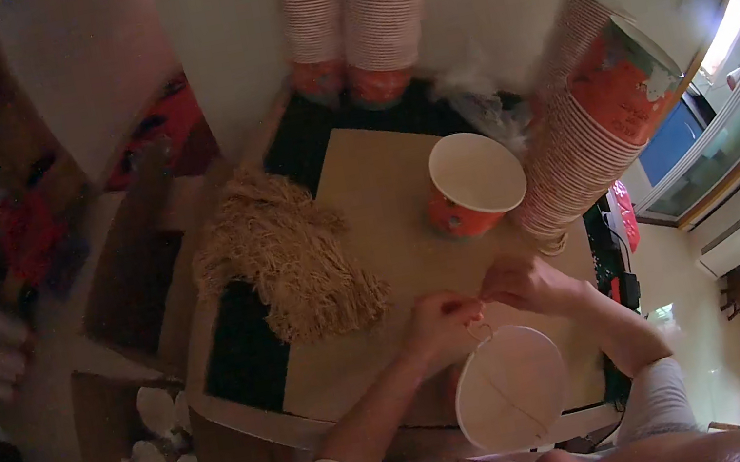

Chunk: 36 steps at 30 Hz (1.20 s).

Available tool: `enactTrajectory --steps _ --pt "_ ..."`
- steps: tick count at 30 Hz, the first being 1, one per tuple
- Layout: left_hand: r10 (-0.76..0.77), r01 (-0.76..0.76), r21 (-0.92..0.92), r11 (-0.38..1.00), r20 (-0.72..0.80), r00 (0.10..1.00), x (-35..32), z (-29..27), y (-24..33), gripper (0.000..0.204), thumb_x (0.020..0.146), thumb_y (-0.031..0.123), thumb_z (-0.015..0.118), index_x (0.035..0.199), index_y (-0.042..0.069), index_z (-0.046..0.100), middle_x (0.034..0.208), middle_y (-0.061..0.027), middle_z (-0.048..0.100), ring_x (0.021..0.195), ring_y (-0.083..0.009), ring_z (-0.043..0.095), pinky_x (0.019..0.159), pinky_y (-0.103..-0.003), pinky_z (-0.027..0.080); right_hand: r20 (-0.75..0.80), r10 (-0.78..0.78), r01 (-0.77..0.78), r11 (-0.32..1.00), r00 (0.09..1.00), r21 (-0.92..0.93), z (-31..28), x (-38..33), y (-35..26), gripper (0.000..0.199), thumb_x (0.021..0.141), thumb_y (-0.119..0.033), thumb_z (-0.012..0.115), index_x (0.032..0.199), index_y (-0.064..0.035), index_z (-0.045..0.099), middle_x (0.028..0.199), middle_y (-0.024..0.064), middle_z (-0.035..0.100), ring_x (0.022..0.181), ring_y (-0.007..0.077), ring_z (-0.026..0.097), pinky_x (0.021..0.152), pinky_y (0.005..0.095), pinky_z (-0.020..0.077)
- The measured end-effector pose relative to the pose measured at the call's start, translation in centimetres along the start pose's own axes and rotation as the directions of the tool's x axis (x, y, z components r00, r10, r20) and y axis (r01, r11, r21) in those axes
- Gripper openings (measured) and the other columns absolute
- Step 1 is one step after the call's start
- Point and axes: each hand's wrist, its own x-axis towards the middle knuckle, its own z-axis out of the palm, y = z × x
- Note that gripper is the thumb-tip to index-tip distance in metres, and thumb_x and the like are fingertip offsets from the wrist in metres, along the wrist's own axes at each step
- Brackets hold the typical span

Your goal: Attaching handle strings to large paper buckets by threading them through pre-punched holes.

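both hands meet over the near side of the bench [249, 356]: left hand [444, 322] and right hand [535, 284] each look to have thumb and fingertips pinched on a thin cord [509, 398], though it's too dim to say which strand sits where. the cord hangs down across the mouth of a paper tub [487, 418] at 6 o'clock from the hands, white inside facing up. imo the trick is small moves: pin the little loop with the left grip, work the end with the right, and don't yank, since a light tub like that would probably swing or tip. leave the lower part slack too so it doesn't snag on the rim. as for room, the tub overlaps the bench's near edge and i can't tell what it rests on, so i wouldn't let it drift further toward 6. a tan stringy heap [296, 259] fills 10 o'clock, a second tub [457, 218] stands at 12, and a leaning stack of tubs [575, 155] crowds 1 to 2, so reaching far that way looks risky. best open patch is the bare board [372, 176] around 11, between heap and second tub.
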Motion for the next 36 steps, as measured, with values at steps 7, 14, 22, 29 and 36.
enactTrajectory --steps 7,14,22,29,36 --pt "-0.021 0.022 -0.033 0.999 0.010 1.000 -0.3 0.1 -0.4 0.009 0.076 0.006 0.062 0.080 -0.002 0.064 0.073 -0.0059 0.064 0.068 -0.0090 0.058 0.064 -0.025 0.048 -0.084 0.087 -0.077 0.991 0.993 0.105 0.6 0.0 -1.0 0.004 0.076 -0.002 0.058 0.080 -0.0023 0.058 0.075 0.0131 0.057 0.071 0.0297 0.057 0.061 0.0359 0.0457" --pt "0.057 -0.054 0.032 0.998 -0.098 0.994 0.1 -0.2 -2.5 0.019 0.075 0.017 0.066 0.080 -0.001 0.061 0.073 -0.0040 0.062 0.066 -0.0080 0.055 0.062 -0.025 0.047 -0.111 0.330 -0.316 0.940 0.937 0.132 1.4 -1.0 -2.0 0.004 0.080 -0.004 0.052 0.082 -0.0007 0.053 0.074 0.0155 0.054 0.069 0.0324 0.056 0.060 0.0376 0.0444" --pt "-0.117 0.097 0.159 0.983 0.125 0.985 -2.1 -0.1 0.4 0.024 0.079 0.026 0.065 0.075 0.005 0.055 0.068 -0.0008 0.053 0.060 -0.0090 0.051 0.055 -0.023 0.042 -0.333 0.472 -0.479 0.875 0.816 0.068 2.8 -0.9 -4.8 0.006 0.083 -0.009 0.050 0.088 -0.0046 0.050 0.078 0.0167 0.056 0.073 0.0372 0.055 0.058 0.0426 0.0445" --pt "-0.191 0.233 -0.336 0.912 0.153 0.969 -1.9 -2.1 -1.7 0.021 0.077 0.018 0.067 0.076 0.004 0.052 0.069 -0.0023 0.055 0.061 -0.0087 0.052 0.058 -0.023 0.044 -0.306 0.494 -0.490 0.867 0.814 0.096 3.9 -1.1 -6.4 0.004 0.083 -0.009 0.050 0.085 -0.0050 0.050 0.071 0.0172 0.056 0.067 0.0371 0.056 0.056 0.0427 0.0445" --pt "0.071 -0.074 0.045 0.996 0.063 0.995 -2.1 -1.8 -3.0 0.009 0.079 0.005 0.057 0.086 0.003 0.051 0.082 -0.0040 0.056 0.074 -0.0112 0.053 0.067 -0.026 0.046 -0.324 0.471 -0.483 0.874 0.820 0.048 4.3 -1.1 -6.7 0.005 0.082 -0.008 0.052 0.086 -0.0052 0.050 0.070 0.0170 0.057 0.065 0.0361 0.056 0.055 0.0413 0.0451"
